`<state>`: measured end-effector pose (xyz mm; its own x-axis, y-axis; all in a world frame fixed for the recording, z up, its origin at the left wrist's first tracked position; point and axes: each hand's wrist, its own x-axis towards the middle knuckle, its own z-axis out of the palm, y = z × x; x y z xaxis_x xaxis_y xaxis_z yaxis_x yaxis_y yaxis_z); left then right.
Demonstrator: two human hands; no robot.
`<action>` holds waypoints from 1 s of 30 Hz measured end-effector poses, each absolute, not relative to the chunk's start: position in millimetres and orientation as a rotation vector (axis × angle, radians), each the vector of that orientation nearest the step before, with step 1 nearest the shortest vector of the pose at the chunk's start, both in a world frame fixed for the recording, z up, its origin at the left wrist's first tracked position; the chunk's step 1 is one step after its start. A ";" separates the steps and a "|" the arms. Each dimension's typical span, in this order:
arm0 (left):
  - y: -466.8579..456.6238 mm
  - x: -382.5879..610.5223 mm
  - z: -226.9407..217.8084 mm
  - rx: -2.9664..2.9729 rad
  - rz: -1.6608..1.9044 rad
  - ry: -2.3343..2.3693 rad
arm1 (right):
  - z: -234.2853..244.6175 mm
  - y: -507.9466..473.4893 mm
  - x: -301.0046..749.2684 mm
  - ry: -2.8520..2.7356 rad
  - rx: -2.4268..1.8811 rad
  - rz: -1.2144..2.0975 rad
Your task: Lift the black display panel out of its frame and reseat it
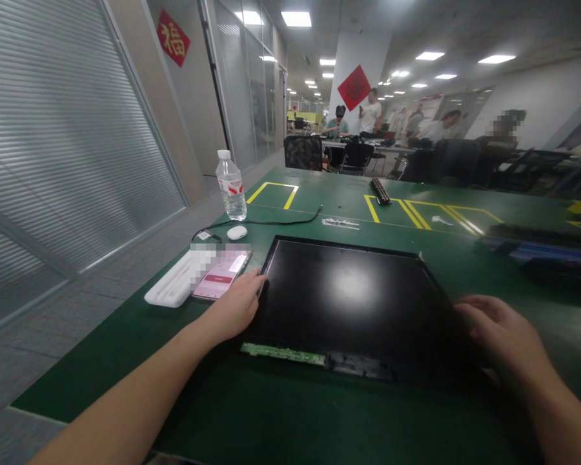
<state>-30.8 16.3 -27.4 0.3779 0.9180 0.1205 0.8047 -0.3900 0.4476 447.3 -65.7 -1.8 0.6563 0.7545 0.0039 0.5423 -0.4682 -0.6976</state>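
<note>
A black LCD screen panel [339,297] lies on the green table in front of me, its glossy face up and reflecting a ceiling light. A strip of green circuit board [283,354] runs along the left part of its near edge. My left hand [242,300] grips the left edge of the panel, fingertips on the frame. At the right edge, my right hand [501,329] has its fingers curled around the side, slightly blurred. The undersides of both grips are hidden. Just left of my left hand lies a phone [220,276] with a lit pink screen.
Beside the phone is a white box [174,284]. A white earbud case [237,232], a black cable [281,223] and a water bottle [231,187] stand farther back. A dark ridged object [380,192] lies near yellow tape lines. Dark equipment [552,258] sits at right; people work beyond.
</note>
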 end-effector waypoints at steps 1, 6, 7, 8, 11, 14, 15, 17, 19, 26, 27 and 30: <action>16.4 -30.9 -27.8 2.321 0.503 1.510 | -2.7 -65.5 451.1 -1.003 -2.207 0.384; 17.7 -31.9 -26.6 2.278 0.521 1.497 | -11.2 -60.8 469.0 -1.065 -2.293 0.384; 18.0 -32.1 -25.8 2.269 0.532 1.493 | -13.2 -59.7 470.8 -1.075 -2.297 0.401; 18.3 -32.4 -24.9 2.260 0.544 1.489 | -15.0 -58.9 471.9 -1.088 -2.298 0.412; 19.5 -32.8 -23.1 2.232 0.587 1.473 | -18.1 -57.9 472.1 -1.135 -2.290 0.419; 21.0 -33.1 -23.7 2.193 0.639 1.470 | -18.9 -58.6 471.2 -1.144 -2.265 0.423; 21.4 -33.2 -24.1 2.176 0.656 1.474 | -19.0 -58.9 471.1 -1.143 -2.258 0.427; 21.1 -33.4 -23.3 2.142 0.687 1.484 | -19.0 -59.3 471.2 -1.147 -2.258 0.442; 18.9 -32.9 -19.1 2.116 0.702 1.489 | -18.8 -59.3 471.5 -1.149 -2.281 0.443; 5.1 -21.8 4.4 1.539 0.850 1.323 | -18.9 -58.4 475.3 -1.167 -2.388 0.350; 4.7 -20.2 5.3 1.460 0.888 1.301 | -19.5 -58.5 476.2 -1.174 -2.387 0.342; 5.9 -17.4 4.2 1.262 0.945 1.290 | -21.9 -59.0 479.1 -1.205 -2.370 0.324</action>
<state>-17.4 5.9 4.2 0.1069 0.9830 -0.1491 0.1538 0.1318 0.9793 479.1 -59.0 -21.9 0.5886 0.8084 -0.0016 0.7004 -0.5109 -0.4984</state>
